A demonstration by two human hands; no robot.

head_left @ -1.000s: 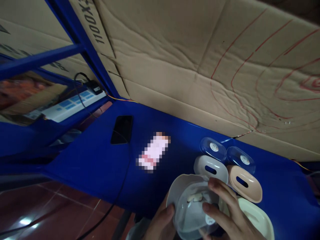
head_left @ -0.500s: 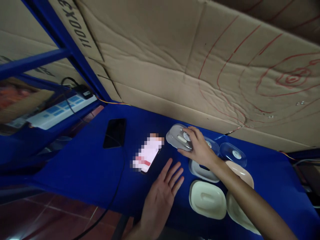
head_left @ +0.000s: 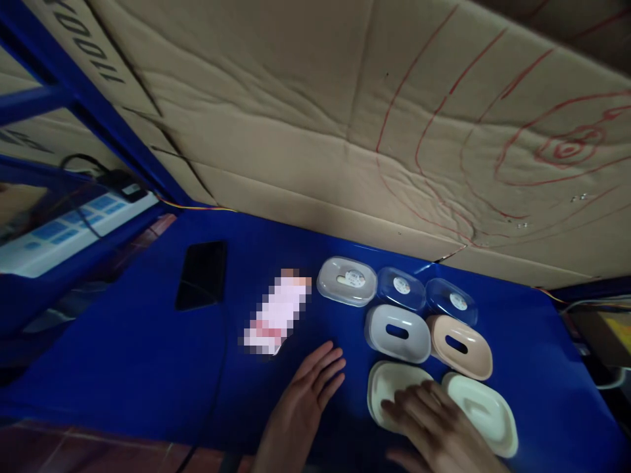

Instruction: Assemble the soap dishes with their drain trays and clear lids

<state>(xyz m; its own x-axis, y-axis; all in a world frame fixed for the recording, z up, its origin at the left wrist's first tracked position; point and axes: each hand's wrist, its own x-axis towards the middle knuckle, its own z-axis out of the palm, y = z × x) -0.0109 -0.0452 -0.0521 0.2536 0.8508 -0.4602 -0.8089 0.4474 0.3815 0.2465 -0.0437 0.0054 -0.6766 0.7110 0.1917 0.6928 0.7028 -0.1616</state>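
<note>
My left hand (head_left: 310,401) lies palm up near the blue table's front, fingers stretched out, holding nothing. Blurred by motion, my right hand (head_left: 434,420) is over a cream oval dish (head_left: 382,387), thumb apart from its bent fingers; whether it touches the dish is unclear. A second cream dish (head_left: 486,410) sits to its right, partly covered by this hand. Behind them are a grey slotted oval tray (head_left: 379,338) and a peach slotted tray (head_left: 476,355). Two clear lids (head_left: 389,299) with round stickers stand farther back. To their left sits a grey soap dish (head_left: 330,289) under a clear lid.
A phone (head_left: 279,312) with a lit, pixelated screen lies left of the dishes. Farther left are a dark phone-like device (head_left: 202,272) and a black cable (head_left: 219,374). Cardboard (head_left: 296,131) walls the back of the blue table (head_left: 138,341). A power strip (head_left: 64,230) sits at the left.
My right hand has let go of the lidded grey dish at the back and moved toward the front, over the cream dish. My left hand stays open. The view has shifted slightly.
</note>
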